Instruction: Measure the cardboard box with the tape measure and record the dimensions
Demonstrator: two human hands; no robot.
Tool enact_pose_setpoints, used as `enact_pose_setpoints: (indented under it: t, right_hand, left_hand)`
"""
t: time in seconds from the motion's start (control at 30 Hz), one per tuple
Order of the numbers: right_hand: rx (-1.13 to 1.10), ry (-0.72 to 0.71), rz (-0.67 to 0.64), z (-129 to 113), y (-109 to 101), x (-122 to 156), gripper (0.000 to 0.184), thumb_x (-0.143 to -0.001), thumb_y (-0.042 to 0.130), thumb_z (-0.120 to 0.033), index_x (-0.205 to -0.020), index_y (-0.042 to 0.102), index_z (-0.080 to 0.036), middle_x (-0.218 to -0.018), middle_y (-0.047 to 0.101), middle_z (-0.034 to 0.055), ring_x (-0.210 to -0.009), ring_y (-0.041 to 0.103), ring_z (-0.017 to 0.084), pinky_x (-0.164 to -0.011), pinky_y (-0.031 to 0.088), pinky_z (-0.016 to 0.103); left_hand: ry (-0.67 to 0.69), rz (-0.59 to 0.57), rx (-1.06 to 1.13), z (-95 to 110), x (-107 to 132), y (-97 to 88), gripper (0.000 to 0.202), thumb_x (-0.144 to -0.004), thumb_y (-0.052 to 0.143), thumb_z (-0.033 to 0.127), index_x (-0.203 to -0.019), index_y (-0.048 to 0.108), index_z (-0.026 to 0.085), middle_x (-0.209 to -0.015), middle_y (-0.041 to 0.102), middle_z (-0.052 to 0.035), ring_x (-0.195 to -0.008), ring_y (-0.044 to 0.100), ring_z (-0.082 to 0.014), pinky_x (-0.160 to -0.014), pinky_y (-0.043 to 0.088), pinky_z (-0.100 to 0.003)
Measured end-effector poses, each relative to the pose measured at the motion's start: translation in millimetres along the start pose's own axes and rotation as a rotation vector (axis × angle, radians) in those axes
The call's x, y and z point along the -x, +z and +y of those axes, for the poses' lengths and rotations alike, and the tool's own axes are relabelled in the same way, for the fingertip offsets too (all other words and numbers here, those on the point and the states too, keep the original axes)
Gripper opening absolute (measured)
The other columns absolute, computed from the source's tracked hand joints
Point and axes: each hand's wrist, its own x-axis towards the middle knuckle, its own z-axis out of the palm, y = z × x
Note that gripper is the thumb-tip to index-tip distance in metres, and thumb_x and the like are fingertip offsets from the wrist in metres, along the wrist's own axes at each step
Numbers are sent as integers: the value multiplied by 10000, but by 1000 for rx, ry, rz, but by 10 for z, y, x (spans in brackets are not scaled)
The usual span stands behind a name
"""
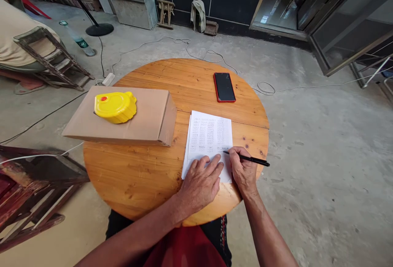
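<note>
A sheet of white paper covered with rows of handwriting lies on the round wooden table. My left hand rests flat on the paper's lower part, fingers stretched out. My right hand is closed round a black pen, whose tip touches the paper at its right side.
A cardboard box with a yellow lid-like object on top sits on the table's left. A black phone in a red case lies at the far side. Cables trail over the concrete floor. Wooden chairs stand at the left.
</note>
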Motion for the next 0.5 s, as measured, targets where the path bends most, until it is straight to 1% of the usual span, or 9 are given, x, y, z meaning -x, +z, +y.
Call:
enact_pose_setpoints:
  t: [0.3, 0.5]
  right_hand:
    - [-9, -1, -14, 7, 9, -4, 198, -923, 533, -323, -799, 613, -191, -671, 579, -17, -623, 519, 144, -611, 410, 273]
    - [39, -43, 8, -20, 10, -7, 203, -916, 529, -311, -781, 616, -187, -656, 572, -20, -612, 509, 142, -609, 409, 272]
  left_hand:
    - [2, 16, 1, -6, -1, 5, 409, -925, 473, 243, -1331, 511, 210, -1491, 466, -5, -1171, 444, -272, -920, 420, -472]
    - [5, 23, 6, -7, 5, 12, 404, -929, 467, 243, -1329, 513, 208, -1493, 465, -5, -1180, 443, -275, -925, 416, -471]
